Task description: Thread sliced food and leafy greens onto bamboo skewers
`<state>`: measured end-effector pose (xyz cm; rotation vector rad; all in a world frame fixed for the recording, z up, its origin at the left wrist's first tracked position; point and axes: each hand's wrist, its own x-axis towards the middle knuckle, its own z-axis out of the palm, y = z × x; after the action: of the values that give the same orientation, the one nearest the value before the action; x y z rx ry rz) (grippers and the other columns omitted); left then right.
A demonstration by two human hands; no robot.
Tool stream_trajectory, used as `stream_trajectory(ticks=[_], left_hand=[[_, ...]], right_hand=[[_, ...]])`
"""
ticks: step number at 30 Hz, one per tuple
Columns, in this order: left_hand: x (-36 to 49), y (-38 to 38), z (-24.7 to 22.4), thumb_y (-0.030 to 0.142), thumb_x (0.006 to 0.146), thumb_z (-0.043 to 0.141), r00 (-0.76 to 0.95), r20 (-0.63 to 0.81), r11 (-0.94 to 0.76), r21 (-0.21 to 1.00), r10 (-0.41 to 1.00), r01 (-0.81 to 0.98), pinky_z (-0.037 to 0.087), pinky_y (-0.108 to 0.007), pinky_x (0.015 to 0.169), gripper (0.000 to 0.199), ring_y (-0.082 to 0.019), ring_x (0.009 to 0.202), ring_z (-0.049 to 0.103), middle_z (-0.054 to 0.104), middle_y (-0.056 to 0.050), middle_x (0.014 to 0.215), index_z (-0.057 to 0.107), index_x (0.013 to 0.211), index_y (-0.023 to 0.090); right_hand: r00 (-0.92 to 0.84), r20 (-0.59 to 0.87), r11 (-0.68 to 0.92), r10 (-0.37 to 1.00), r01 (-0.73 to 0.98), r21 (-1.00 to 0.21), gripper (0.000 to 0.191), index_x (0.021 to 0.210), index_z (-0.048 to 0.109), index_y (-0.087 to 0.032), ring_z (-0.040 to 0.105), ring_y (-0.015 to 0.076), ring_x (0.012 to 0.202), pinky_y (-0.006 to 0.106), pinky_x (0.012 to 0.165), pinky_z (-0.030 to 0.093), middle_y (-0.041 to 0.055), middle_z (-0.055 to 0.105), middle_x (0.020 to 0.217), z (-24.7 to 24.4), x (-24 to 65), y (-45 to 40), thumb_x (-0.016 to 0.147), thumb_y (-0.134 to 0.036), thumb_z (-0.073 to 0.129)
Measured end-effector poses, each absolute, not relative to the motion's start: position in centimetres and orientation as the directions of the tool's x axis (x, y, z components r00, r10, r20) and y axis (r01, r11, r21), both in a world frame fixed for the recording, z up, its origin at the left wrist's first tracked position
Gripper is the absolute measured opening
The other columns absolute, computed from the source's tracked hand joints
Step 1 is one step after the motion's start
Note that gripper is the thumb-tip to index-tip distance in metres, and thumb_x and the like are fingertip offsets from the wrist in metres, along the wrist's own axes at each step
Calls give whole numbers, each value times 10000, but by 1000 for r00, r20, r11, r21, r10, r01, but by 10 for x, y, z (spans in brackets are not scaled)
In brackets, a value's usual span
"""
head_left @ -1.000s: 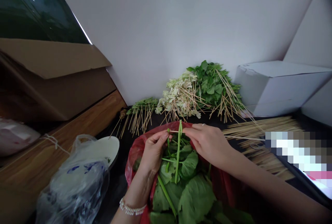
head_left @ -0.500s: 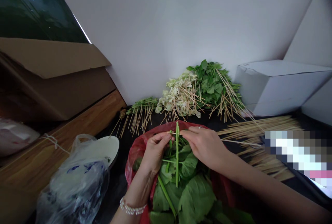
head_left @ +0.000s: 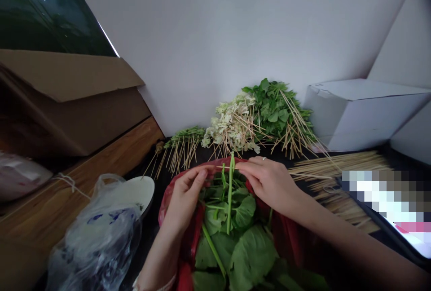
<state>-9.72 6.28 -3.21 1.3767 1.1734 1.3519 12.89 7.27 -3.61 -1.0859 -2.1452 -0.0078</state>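
Observation:
My right hand [head_left: 269,183] pinches a thin bamboo skewer [head_left: 222,167], which points left over a red plastic bag [head_left: 168,192]. A long green stem [head_left: 230,205] hangs upright on the skewer, with a shorter green piece [head_left: 223,175] beside it near the tip. My left hand [head_left: 186,192] is just left of the skewer's tip, thumb and index finger apart, holding nothing that I can see. Below both hands, large green leaves [head_left: 252,255] and loose stems fill the bag.
Along the wall lie skewered green stems [head_left: 186,134], pale leaf skewers [head_left: 232,125] and leafy green skewers [head_left: 276,107]. Bare skewers [head_left: 336,163] and a phone with a blurred screen [head_left: 387,210] are at right. A white bowl [head_left: 144,192], clear plastic bag [head_left: 101,241] and cardboard box [head_left: 77,120] stand left.
My left hand has let go near the skewer's tip and moved left, its fingers parting. The stem on the skewer has shifted slightly upward with my right hand.

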Motion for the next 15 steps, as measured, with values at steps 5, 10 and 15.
stream_trajectory(ticks=[5,10,15], left_hand=[[-126,50,-21,380,760,825,249,286,-373,803,925,464,497,-357,875,215,-280,928,691,787,-97,968,839,940,265],[-134,46,-30,259,753,837,447,260,-502,621,856,602,491,-353,831,159,-257,889,664,767,-63,900,830,906,302],[-131,42,-29,189,846,714,490,231,-535,492,841,686,486,-338,821,134,-244,898,648,745,-52,892,805,890,277]], right_hand=[[-380,618,653,688,695,-300,289,1044,739,-205,616,184,788,286,709,430,39,695,856,-31,132,72,947,-87,493],[-386,619,660,684,689,-300,280,1043,741,-203,612,182,779,286,702,428,36,687,844,-31,132,71,954,-99,497],[-383,624,664,681,682,-307,288,1058,742,-207,617,181,790,287,714,431,38,687,850,-30,134,70,963,-102,491]])
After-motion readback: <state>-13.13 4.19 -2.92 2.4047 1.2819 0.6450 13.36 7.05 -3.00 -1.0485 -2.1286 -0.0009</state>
